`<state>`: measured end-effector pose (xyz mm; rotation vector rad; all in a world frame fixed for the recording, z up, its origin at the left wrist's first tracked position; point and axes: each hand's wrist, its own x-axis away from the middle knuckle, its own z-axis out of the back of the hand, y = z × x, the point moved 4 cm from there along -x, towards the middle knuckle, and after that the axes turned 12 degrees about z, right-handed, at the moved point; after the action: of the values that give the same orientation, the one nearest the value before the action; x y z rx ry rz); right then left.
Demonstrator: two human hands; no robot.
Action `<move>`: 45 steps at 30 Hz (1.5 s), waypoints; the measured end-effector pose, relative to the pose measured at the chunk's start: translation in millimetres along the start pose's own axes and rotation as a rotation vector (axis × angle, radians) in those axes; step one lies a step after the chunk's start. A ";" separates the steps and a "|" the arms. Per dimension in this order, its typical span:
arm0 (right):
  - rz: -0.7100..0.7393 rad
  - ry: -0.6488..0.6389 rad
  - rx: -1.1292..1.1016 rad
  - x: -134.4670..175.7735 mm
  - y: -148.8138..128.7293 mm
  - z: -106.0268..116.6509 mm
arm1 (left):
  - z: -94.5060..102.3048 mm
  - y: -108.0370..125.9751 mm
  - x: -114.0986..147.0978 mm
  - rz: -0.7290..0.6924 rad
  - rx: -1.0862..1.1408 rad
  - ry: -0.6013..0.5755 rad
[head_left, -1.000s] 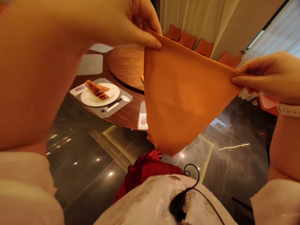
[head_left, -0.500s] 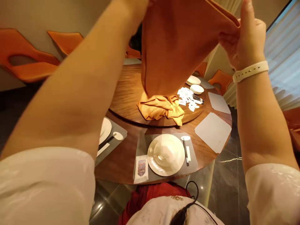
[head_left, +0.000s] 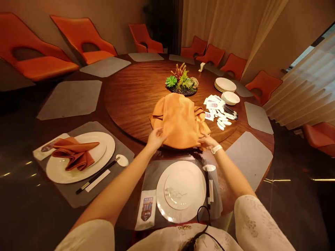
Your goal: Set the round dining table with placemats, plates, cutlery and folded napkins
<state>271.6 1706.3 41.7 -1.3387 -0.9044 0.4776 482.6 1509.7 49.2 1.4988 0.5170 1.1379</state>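
Observation:
An orange cloth napkin (head_left: 179,120) is stretched between my hands above the turntable, its far part over a crumpled heap of orange cloth (head_left: 156,115). My left hand (head_left: 156,138) pinches the napkin at its near left side. At the near right side, my right hand (head_left: 208,141), with a white band on the wrist, has its fingers closed on the same cloth. Below my hands, a small plate (head_left: 180,190) rests on a larger white plate (head_left: 170,216). Parts of the cloth heap are hidden behind the napkin.
A folded orange napkin (head_left: 77,153) stands on the plates at left. On the wooden turntable (head_left: 131,90) are a plant centrepiece (head_left: 183,82), stacked plates (head_left: 225,85), packets (head_left: 214,103) and chopsticks (head_left: 230,111). Grey placemats (head_left: 69,99) and orange chairs (head_left: 86,38) ring the table.
Both my hands have come down from high up to just above the table's near side, bringing the napkin with them. The view has tilted up, showing more of the room.

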 end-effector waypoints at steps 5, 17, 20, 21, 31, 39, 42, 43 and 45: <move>-0.006 -0.188 -0.077 -22.7 36.8 -8.3 | 1.0 -66.3 -7.3 0.302 0.106 -0.228; 0.758 -0.037 0.787 -13.0 25.3 27.3 | 10.2 -57.0 -16.6 -0.265 -0.321 -0.210; 0.807 -0.031 0.993 -12.8 44.0 27.6 | 7.7 -65.1 -21.3 -0.421 -0.556 -0.059; 0.827 -0.055 1.053 -13.8 51.3 26.6 | 6.0 -70.0 -22.1 -0.464 -0.622 -0.039; 0.648 -0.361 0.932 -35.3 99.5 34.9 | -3.5 -115.7 -29.1 -0.514 -0.758 -0.253; 0.199 0.142 0.566 -87.3 104.4 48.8 | -4.6 -129.4 -93.8 0.052 -0.402 -0.010; 0.122 0.064 0.527 -101.8 107.1 48.0 | -4.0 -131.1 -100.1 0.154 -0.350 -0.042; 0.115 0.042 0.519 -104.2 106.3 47.8 | -4.3 -131.3 -99.6 0.175 -0.320 -0.087; 0.135 0.025 0.467 -104.8 101.4 46.5 | -5.8 -131.1 -96.3 0.191 -0.242 -0.197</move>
<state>193.0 1676.9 -86.3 -0.9767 -0.6330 0.7258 469.9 1469.7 -108.0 1.4490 0.0979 1.1396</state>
